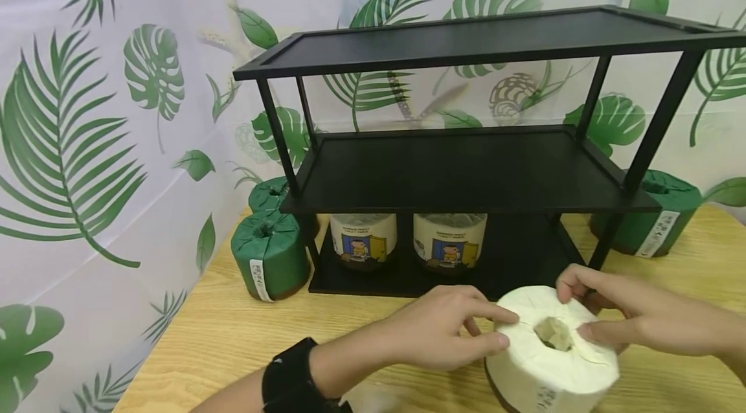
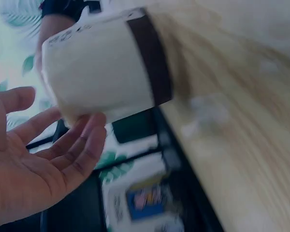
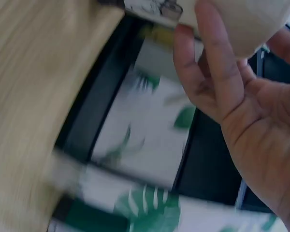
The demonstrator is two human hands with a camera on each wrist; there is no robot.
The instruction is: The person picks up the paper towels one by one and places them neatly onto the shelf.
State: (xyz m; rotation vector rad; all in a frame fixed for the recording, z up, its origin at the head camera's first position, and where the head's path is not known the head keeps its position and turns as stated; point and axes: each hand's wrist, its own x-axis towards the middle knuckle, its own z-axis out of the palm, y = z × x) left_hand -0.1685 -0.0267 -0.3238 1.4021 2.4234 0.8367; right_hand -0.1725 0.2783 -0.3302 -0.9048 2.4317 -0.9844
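Note:
A cream-wrapped toilet paper roll (image 1: 539, 371) with a dark band round its bottom is at the front edge of the shelf, over the wooden table. My right hand (image 1: 647, 316) grips it from the right, thumb on the top near the core hole and fingers at the far side. From the left, my left hand (image 1: 437, 329) reaches to the roll with loosely extended fingers. In the left wrist view its fingertips touch the roll's (image 2: 99, 67) side while the thumb stands apart. Whether the roll's base meets the table is unclear.
Behind is a black tiered shelf (image 1: 466, 167). On its bottom tier stand a left cartoon-printed roll (image 1: 362, 245) and a right one (image 1: 449, 245). Green-wrapped rolls (image 1: 271, 257) stand left of the shelf, and another green roll (image 1: 670, 212) is at its right, on the wooden table (image 1: 192, 342).

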